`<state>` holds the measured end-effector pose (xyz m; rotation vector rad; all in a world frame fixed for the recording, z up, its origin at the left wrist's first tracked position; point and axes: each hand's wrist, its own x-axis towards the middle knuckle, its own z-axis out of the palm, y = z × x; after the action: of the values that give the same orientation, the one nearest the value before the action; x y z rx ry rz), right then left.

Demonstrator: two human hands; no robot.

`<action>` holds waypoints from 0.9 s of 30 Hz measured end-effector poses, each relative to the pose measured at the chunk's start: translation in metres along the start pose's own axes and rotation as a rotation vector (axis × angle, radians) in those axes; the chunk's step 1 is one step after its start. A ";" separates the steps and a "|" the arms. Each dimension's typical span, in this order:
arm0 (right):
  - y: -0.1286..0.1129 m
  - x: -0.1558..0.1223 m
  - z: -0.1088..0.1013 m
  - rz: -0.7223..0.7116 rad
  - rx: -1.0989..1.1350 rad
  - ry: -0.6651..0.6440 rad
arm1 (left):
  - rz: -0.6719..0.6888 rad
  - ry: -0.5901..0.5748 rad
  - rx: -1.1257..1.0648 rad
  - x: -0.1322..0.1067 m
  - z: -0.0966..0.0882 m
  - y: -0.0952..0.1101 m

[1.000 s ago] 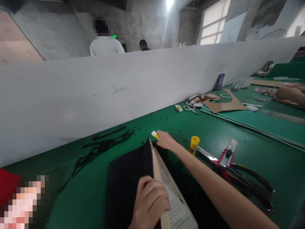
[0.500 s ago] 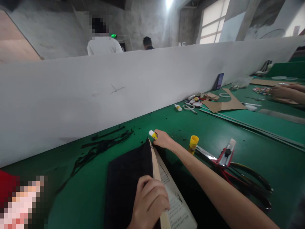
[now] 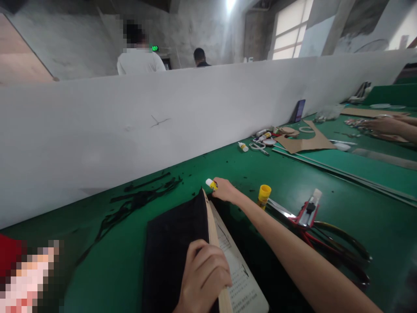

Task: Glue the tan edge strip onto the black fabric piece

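My left hand (image 3: 203, 280) is closed around the near edge of a book (image 3: 221, 256) whose cover is wrapped in black fabric (image 3: 174, 248); it holds the cover tilted up so a printed page shows. My right hand (image 3: 224, 190) reaches past the book's far corner and grips a yellow-and-white glue stick (image 3: 211, 184) with its tip near the cover edge. The glue stick's yellow cap (image 3: 264, 196) stands on the green mat just to the right of that hand.
Red-handled scissors (image 3: 325, 237) and a utility knife (image 3: 309, 208) lie to the right. Black fabric scraps (image 3: 140, 198) lie at left by the white partition (image 3: 130, 126). Cardboard pieces (image 3: 306, 141), glue bottles and another person's hands (image 3: 384, 126) are further right. Two people stand beyond the partition.
Barely anything has changed: my right hand with the glue stick has shifted slightly along the book's far corner, and my left hand keeps its grip.
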<state>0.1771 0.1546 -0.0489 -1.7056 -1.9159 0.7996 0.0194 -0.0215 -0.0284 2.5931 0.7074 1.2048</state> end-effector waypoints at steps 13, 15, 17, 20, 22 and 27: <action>-0.001 0.000 0.006 -0.038 -0.058 0.040 | -0.034 -0.034 -0.012 -0.002 0.004 -0.001; -0.001 0.000 0.007 -0.035 -0.061 0.041 | -0.043 -0.074 -0.024 -0.001 0.008 -0.003; -0.001 0.000 0.007 -0.031 -0.062 0.040 | -0.048 -0.111 -0.023 0.000 0.011 -0.004; 0.000 0.001 0.007 -0.029 -0.055 0.038 | -0.066 -0.116 -0.017 -0.001 0.015 -0.004; 0.000 0.002 0.007 -0.027 -0.046 0.034 | -0.081 -0.107 -0.020 -0.001 0.016 -0.003; 0.001 0.003 0.006 -0.018 -0.007 0.021 | -0.086 -0.101 -0.023 0.001 0.019 -0.001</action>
<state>0.1734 0.1573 -0.0537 -1.6914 -1.9199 0.7663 0.0337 -0.0193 -0.0401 2.5559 0.7703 1.0431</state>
